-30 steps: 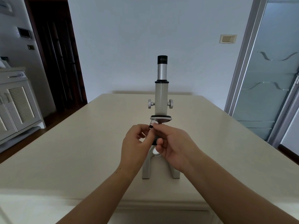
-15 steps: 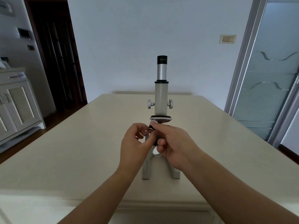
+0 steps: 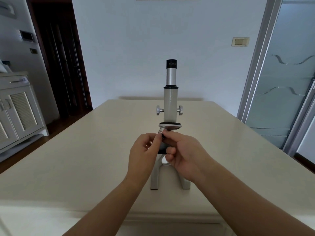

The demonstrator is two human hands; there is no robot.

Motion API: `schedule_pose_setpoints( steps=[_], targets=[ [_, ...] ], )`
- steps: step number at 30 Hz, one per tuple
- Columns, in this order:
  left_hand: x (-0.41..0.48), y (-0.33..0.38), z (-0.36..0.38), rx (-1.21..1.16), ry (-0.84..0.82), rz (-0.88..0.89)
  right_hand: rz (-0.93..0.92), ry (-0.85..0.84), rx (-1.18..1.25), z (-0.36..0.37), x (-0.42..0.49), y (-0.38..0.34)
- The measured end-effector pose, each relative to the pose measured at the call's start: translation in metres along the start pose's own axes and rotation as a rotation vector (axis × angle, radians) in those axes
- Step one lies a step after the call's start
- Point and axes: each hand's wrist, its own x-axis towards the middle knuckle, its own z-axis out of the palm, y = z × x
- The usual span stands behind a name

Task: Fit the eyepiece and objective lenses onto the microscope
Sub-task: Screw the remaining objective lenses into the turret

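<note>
Barely anything has moved since the earlier frames: both hands stay bunched at the same spot under the tube, and only the fingertips have shifted a touch, as in a small twist.

Head view: the grey upright metal microscope (image 3: pixel 170 103) stands on the pale cream bench (image 3: pixel 85 150), its forked foot facing the person. A black-topped silver eyepiece (image 3: pixel 171 64) already sits in the top of the tube. Under the tube is the round black-rimmed nosepiece disc (image 3: pixel 172 126), and a small silver objective lens (image 3: pixel 161 130) hangs tilted from its left underside. The left hand (image 3: pixel 144 155) has its fingers curled, the tips of forefinger and thumb pinching the objective lens from the left. The right hand (image 3: pixel 185 155) meets it from the other side, thumb tip and forefinger on the same lens, the remaining fingers folded into the palm. How far the thread has gone in is hidden by the fingers.

The eyepiece part looks done; the step in hand is most likely screwing the objective lens into the nosepiece disc. The next move calls for short turns between the fingertips with the lens kept square to its socket, light pressure upward, and the microscope left steady on its foot.
</note>
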Motion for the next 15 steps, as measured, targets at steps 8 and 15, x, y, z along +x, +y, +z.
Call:
schedule_pose_setpoints(
  steps=[8, 15],
  targets=[
    [-0.0018, 0.0028, 0.0028, 0.007, 0.033, 0.011, -0.03, 0.004, -0.039, -0.0012, 0.001, -0.0002],
    [0.0001, 0.0039, 0.0033, 0.006, 0.038, 0.01, -0.069, -0.005, -0.058, -0.002, 0.0026, 0.0025]
  ],
)
